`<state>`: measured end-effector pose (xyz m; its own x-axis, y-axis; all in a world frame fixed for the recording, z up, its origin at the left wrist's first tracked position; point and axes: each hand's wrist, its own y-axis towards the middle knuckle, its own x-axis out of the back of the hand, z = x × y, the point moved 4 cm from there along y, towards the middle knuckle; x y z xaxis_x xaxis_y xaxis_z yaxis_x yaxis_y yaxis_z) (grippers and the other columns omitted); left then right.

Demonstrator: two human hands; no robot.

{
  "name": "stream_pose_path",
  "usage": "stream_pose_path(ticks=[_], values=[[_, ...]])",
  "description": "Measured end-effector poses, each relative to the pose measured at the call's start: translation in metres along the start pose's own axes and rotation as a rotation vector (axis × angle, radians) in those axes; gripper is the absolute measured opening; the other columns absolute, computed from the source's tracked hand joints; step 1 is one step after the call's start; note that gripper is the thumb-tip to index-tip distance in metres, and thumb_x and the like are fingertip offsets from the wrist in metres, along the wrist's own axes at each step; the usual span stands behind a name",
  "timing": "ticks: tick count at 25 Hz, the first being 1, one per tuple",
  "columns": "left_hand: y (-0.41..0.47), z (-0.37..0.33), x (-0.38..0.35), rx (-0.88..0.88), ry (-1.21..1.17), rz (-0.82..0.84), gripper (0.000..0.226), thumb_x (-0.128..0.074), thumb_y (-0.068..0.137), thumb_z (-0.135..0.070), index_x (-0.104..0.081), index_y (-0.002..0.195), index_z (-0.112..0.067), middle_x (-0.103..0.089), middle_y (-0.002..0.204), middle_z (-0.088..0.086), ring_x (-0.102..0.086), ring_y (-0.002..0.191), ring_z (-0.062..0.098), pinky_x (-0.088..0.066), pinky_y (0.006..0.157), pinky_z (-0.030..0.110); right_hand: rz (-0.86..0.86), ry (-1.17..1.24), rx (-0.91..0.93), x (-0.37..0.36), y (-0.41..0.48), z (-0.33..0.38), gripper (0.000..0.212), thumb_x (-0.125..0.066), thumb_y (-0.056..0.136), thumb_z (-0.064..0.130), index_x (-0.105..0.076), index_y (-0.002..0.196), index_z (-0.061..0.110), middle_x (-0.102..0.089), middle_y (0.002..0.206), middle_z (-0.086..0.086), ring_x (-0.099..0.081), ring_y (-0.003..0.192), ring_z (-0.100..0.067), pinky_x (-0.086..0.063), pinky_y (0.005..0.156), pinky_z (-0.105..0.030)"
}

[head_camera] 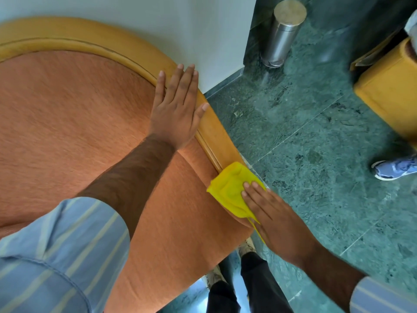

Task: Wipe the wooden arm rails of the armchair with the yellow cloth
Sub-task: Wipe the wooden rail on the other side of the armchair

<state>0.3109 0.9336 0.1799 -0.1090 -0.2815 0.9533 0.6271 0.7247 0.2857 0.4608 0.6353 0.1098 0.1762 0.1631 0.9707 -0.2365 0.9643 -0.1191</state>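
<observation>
The armchair has orange upholstery (pixel 67 123) and a curved light wooden rail (pixel 216 132) running from the back down its right side. My left hand (pixel 177 105) lies flat and open across the upholstery and the rail, fingers spread. Lower down, a folded yellow cloth (pixel 230 188) lies over the rail's near end. My right hand (pixel 273 220) presses flat on the cloth's lower right part, fingers on top of it. The rail under the cloth is hidden.
A steel pedal bin (pixel 282 35) stands by the white wall on the green marble floor (pixel 316 154). A second yellow-wood armchair (pixel 388 91) is at the right edge, with another person's blue shoe (pixel 394 168) below it. My own legs (pixel 246 288) stand beside the chair.
</observation>
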Motion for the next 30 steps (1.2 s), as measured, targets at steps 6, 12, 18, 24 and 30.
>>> stream_pose_path(ticks=[6,12,18,24,30], values=[[0.0,-0.001,-0.002,0.012,-0.007,0.013,0.071,-0.017,0.109,-0.052,-0.024,0.162,-0.005,-0.027,0.171,0.012,-0.019,0.16,0.03,-0.012,0.13,0.059,0.0,0.014,-0.058,0.022,0.015,0.013,0.054,-0.026,0.11,0.032,-0.041,0.156,0.008,-0.034,0.168,-0.008,-0.032,0.155,-0.028,-0.046,0.117,-0.05],[0.001,0.0,-0.001,0.006,0.012,-0.008,0.07,-0.019,0.109,-0.051,-0.027,0.161,-0.004,-0.03,0.17,0.012,-0.022,0.159,0.031,-0.014,0.129,0.059,-0.161,0.169,-0.13,0.031,0.095,0.021,0.073,0.0,0.11,0.045,-0.037,0.157,0.004,-0.03,0.169,-0.012,-0.024,0.158,-0.03,-0.033,0.125,-0.052],[0.001,-0.001,-0.002,-0.005,0.04,-0.003,0.068,-0.023,0.11,-0.049,-0.027,0.161,-0.004,-0.031,0.17,0.012,-0.023,0.159,0.031,-0.015,0.129,0.06,-0.195,0.231,-0.119,0.016,0.102,0.008,0.065,-0.049,0.106,0.02,-0.021,0.164,0.01,-0.012,0.175,-0.005,-0.008,0.163,-0.021,-0.027,0.128,-0.048],[0.0,0.0,0.002,0.014,0.028,0.055,0.071,-0.019,0.109,-0.052,-0.023,0.162,-0.005,-0.028,0.171,0.012,-0.018,0.16,0.031,-0.01,0.13,0.058,-0.052,0.178,-0.11,-0.001,-0.033,-0.005,0.06,-0.035,0.109,0.037,-0.023,0.164,0.016,-0.01,0.176,0.002,-0.015,0.161,-0.018,-0.035,0.122,-0.045],[0.003,-0.003,0.002,0.013,0.024,0.094,0.073,-0.016,0.108,-0.053,-0.023,0.162,-0.005,-0.028,0.171,0.012,-0.018,0.16,0.031,-0.012,0.13,0.059,-0.065,0.128,-0.158,0.01,0.019,0.006,0.06,-0.035,0.106,0.036,-0.036,0.159,0.009,-0.026,0.171,-0.007,-0.025,0.158,-0.026,-0.041,0.119,-0.051]])
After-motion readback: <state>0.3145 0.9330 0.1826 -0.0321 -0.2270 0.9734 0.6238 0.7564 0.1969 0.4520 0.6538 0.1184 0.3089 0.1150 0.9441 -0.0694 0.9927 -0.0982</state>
